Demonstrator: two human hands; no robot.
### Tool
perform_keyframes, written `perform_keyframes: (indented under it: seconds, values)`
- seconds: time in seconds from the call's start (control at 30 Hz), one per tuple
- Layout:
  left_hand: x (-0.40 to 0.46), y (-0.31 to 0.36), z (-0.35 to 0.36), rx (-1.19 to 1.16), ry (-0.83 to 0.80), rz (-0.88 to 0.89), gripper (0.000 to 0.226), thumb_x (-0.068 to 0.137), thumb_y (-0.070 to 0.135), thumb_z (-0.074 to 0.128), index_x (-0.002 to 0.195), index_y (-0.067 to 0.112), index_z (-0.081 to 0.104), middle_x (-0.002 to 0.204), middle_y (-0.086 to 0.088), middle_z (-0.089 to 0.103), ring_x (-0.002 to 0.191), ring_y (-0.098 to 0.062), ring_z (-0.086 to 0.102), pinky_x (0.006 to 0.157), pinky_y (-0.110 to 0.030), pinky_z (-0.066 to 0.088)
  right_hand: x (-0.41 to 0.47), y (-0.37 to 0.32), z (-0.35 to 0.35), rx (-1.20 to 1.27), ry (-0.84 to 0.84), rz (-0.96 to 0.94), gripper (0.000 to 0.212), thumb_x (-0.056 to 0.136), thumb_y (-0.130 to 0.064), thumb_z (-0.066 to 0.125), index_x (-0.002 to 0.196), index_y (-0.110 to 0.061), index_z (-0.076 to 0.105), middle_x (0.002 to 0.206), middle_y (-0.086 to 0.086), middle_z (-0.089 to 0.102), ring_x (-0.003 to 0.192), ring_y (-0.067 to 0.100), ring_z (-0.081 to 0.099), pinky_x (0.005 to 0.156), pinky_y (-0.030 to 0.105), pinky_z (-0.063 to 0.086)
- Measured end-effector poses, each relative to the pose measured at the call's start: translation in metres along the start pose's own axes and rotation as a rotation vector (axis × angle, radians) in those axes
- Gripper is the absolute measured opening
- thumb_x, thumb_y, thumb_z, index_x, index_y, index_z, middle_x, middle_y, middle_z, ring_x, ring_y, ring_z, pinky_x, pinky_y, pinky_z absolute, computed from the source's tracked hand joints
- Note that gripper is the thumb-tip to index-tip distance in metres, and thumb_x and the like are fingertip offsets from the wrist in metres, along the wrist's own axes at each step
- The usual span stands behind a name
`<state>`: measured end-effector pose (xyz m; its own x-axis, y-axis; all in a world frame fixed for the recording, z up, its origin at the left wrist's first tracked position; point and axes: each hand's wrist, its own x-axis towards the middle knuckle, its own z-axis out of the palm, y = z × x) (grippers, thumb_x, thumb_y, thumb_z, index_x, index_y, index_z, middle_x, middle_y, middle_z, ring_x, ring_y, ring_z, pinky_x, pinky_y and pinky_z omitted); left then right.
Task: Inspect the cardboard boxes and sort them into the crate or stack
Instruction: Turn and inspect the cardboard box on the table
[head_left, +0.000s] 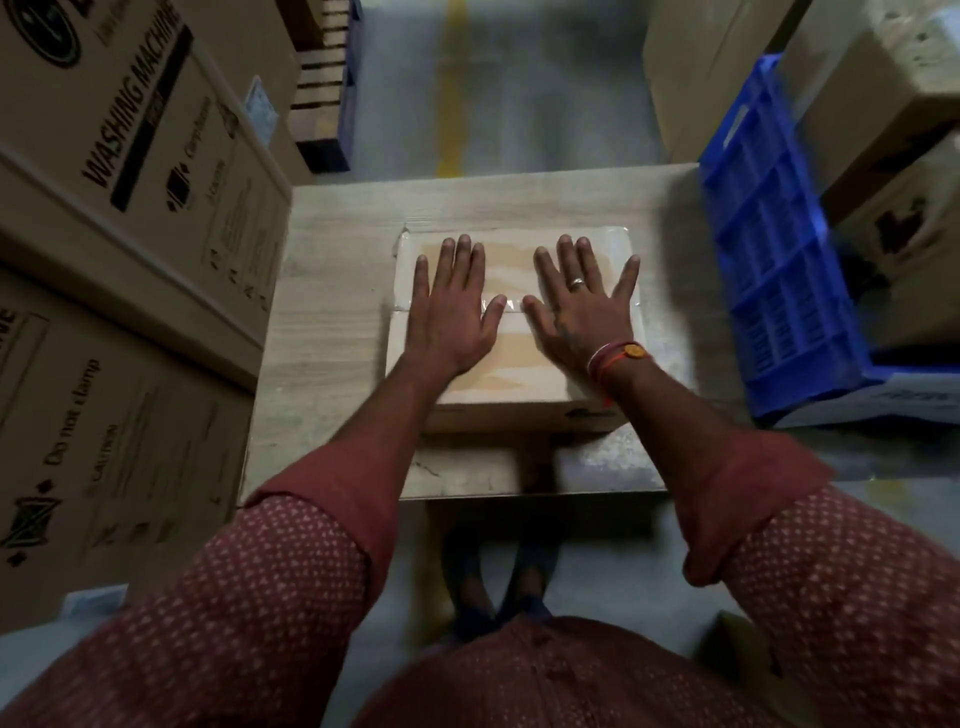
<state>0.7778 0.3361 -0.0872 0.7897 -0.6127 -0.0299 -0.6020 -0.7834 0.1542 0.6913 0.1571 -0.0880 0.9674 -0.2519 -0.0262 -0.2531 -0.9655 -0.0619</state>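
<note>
Both hands (519, 306) lie flat on taped cardboard box (511, 374) beside blue crate (779, 291)

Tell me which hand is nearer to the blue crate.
Right. The right hand lies flat on the cardboard box, on the side toward the blue crate; the left hand lies flat on the box's far side from it.

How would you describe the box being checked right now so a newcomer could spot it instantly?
Find the pale wooden table between the tall washing machine cartons and the blue crate. The cardboard box lies flat at its centre, with the left hand and right hand pressed open on its top. Unlike the big printed cartons, it is small, light tan and sealed with clear tape.
</note>
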Motion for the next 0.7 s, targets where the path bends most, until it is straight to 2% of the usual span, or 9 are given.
perform_keyframes:
  seconds: [0.1, 0.17, 0.23, 0.3, 0.37, 0.4, 0.47, 0.6, 0.7]
  values:
    - [0.0, -0.001, -0.001, -0.032, -0.009, 0.014, 0.075, 0.107, 0.055, 0.02, 0.167, 0.012, 0.003, 0.175, -0.009, -0.004, 0.161, -0.023, -0.008, 0.129, -0.053, -0.004, 0.003, 0.004, -0.005, 0.051, -0.055, -0.001, 0.069, 0.105, -0.06, 0.017, 0.166, -0.03, 0.006, 0.174, 0.002, -0.002, 0.161, 0.023, -0.008, 0.113, 0.08, -0.009]
    - [0.003, -0.007, -0.009, -0.056, 0.04, -0.032, 0.075, 0.107, 0.054, 0.024, 0.167, 0.013, 0.005, 0.175, -0.008, -0.003, 0.161, -0.023, -0.008, 0.129, -0.054, -0.003, 0.007, 0.009, -0.012, 0.107, -0.065, 0.013, 0.068, 0.105, -0.061, 0.025, 0.166, -0.034, 0.01, 0.175, -0.001, -0.002, 0.16, 0.022, -0.01, 0.113, 0.08, -0.009]
    - [0.006, -0.016, -0.018, -0.102, 0.077, -0.171, 0.074, 0.107, 0.051, 0.031, 0.167, 0.015, 0.005, 0.175, -0.008, -0.004, 0.161, -0.025, -0.007, 0.128, -0.057, -0.001, 0.012, 0.016, -0.016, 0.149, -0.031, 0.084, 0.067, 0.105, -0.059, 0.033, 0.165, -0.036, 0.012, 0.174, -0.001, -0.005, 0.16, 0.024, -0.012, 0.11, 0.082, -0.005]
    - [0.008, -0.024, -0.025, -0.233, 0.067, -0.33, 0.077, 0.106, 0.05, 0.041, 0.167, 0.02, 0.005, 0.175, -0.007, -0.005, 0.161, -0.028, -0.001, 0.127, -0.06, 0.009, 0.018, 0.023, -0.021, 0.252, -0.017, 0.213, 0.07, 0.104, -0.058, 0.04, 0.165, -0.037, 0.011, 0.174, -0.001, -0.011, 0.159, 0.028, -0.014, 0.11, 0.082, 0.004]
    - [0.012, -0.025, -0.031, -0.409, 0.03, -0.422, 0.083, 0.102, 0.053, 0.05, 0.167, 0.027, 0.006, 0.175, -0.006, -0.001, 0.158, -0.033, 0.017, 0.123, -0.057, 0.026, 0.027, 0.029, -0.026, 0.434, -0.033, 0.333, 0.077, 0.101, -0.059, 0.048, 0.165, -0.036, 0.011, 0.174, 0.002, -0.01, 0.159, 0.035, -0.002, 0.113, 0.076, 0.021]
    - [0.016, -0.023, -0.033, -0.49, 0.031, -0.453, 0.084, 0.1, 0.055, 0.054, 0.167, 0.029, 0.009, 0.175, -0.006, 0.006, 0.154, -0.036, 0.028, 0.121, -0.052, 0.032, 0.033, 0.031, -0.029, 0.514, -0.04, 0.372, 0.081, 0.098, -0.06, 0.053, 0.165, -0.036, 0.013, 0.174, 0.005, -0.004, 0.157, 0.039, 0.009, 0.114, 0.069, 0.03]
    - [0.025, -0.018, -0.04, -0.589, 0.073, -0.508, 0.084, 0.097, 0.056, 0.059, 0.165, 0.027, 0.019, 0.169, -0.008, 0.02, 0.144, -0.038, 0.042, 0.115, -0.043, 0.039, 0.044, 0.031, -0.036, 0.599, -0.019, 0.405, 0.086, 0.093, -0.06, 0.061, 0.164, -0.036, 0.018, 0.172, 0.01, 0.013, 0.149, 0.045, 0.028, 0.112, 0.057, 0.037]
    - [0.045, -0.013, -0.072, -0.654, 0.29, -0.556, 0.074, 0.095, 0.05, 0.065, 0.159, 0.024, 0.039, 0.151, -0.01, 0.034, 0.133, -0.033, 0.053, 0.105, -0.031, 0.041, 0.054, 0.028, -0.063, 0.607, 0.24, 0.325, 0.08, 0.088, -0.064, 0.061, 0.159, -0.034, 0.036, 0.161, 0.009, 0.033, 0.14, 0.04, 0.04, 0.107, 0.045, 0.042]
    - [0.046, -0.018, -0.093, -0.726, 0.531, -0.491, 0.054, 0.094, 0.044, 0.068, 0.143, 0.023, 0.057, 0.142, -0.01, 0.038, 0.123, -0.023, 0.057, 0.095, -0.019, 0.04, 0.046, 0.023, -0.088, 0.582, 0.509, 0.223, 0.073, 0.089, -0.063, 0.061, 0.153, -0.031, 0.048, 0.15, 0.012, 0.042, 0.132, 0.033, 0.043, 0.1, 0.029, 0.037]
